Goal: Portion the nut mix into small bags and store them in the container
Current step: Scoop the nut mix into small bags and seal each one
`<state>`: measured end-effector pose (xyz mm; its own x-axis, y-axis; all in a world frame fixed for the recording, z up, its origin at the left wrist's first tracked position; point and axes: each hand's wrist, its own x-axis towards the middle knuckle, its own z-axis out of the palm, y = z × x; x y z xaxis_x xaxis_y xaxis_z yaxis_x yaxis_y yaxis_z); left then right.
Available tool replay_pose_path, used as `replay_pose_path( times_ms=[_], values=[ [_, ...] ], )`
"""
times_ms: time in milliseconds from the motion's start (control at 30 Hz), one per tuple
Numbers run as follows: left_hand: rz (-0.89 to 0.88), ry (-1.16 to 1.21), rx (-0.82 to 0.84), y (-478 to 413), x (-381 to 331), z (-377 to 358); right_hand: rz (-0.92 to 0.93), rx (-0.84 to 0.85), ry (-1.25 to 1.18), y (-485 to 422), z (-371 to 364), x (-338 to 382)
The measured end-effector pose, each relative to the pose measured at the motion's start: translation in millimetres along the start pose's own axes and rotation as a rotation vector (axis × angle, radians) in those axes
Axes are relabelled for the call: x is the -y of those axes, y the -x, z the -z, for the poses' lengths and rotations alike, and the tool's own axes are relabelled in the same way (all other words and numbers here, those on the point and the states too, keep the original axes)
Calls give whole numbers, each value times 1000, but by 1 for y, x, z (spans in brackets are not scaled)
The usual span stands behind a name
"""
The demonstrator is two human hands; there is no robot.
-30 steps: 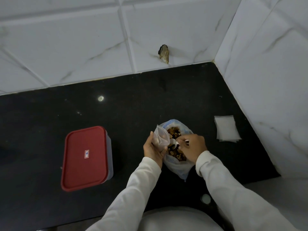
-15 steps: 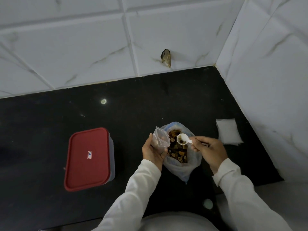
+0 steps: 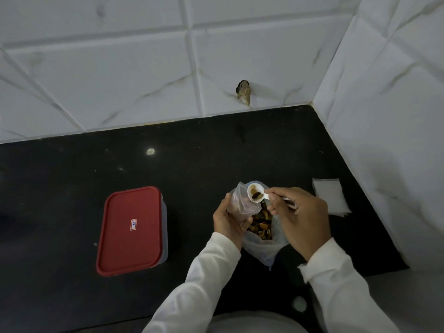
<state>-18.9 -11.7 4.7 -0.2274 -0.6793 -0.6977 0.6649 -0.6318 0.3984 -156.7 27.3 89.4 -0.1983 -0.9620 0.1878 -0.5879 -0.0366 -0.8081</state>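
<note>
A large clear bag of nut mix [image 3: 263,227] lies open on the black counter [image 3: 192,169]. My left hand [image 3: 228,219] holds a small clear bag [image 3: 241,200] upright with its mouth open, just left of the big bag. My right hand [image 3: 302,217] grips a white spoon [image 3: 255,196] carrying a few nuts; the spoon's bowl is level at the small bag's mouth. A container with a red lid [image 3: 131,230] sits shut on the counter to the left.
A stack of empty small bags [image 3: 330,197] lies at the right by the tiled side wall [image 3: 396,140]. The tiled back wall has a chipped hole [image 3: 243,92]. The counter's front edge is near my body.
My right hand lifted the spoon out of the large bag with nuts and brought it left to the small bag's mouth. The left hand stayed holding the small bag.
</note>
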Motion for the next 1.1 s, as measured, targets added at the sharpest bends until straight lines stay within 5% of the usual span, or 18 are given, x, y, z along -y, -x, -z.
replay_pose_path(
  times_ms=[433,500,600,700,1000,1100],
  values=[
    [21,10,25,3,-2,-3,602,-62,398,12,-40,-52],
    [26,7,23,4,-3,-4,588,-100,352,13,-39,-45],
    [34,22,17,2,-3,-3,289,-155,98,14,-31,-23],
    [25,79,23,1,-10,3,209,-209,154,12,-15,-22],
    [4,85,-116,-9,-17,17,-151,289,426,7,-44,-75],
    [18,69,-146,-13,-13,14,-188,203,268,0,-56,-73]
  ],
)
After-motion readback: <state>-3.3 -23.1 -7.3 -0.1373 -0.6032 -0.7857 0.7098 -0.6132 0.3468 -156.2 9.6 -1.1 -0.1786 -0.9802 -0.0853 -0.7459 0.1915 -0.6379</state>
